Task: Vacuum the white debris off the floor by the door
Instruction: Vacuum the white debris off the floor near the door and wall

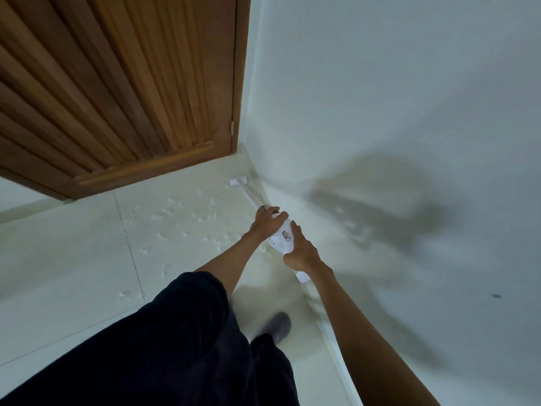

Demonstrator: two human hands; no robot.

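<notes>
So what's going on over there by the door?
A person holds a white stick vacuum with both hands: the left hand grips it near the tube, the right hand grips the handle end. Its nozzle sits on the floor in the corner between the wooden door and the wall. White debris lies scattered beside it, not yet vacuumed.

A plain pale wall [380, 83] fills the right side, meeting a low white skirting [341, 361] that runs from the near right to the far corner. A blurred grey shadow [380, 206] lies across the wall, with a small dark speck [496, 295] nearer and to its right.
</notes>
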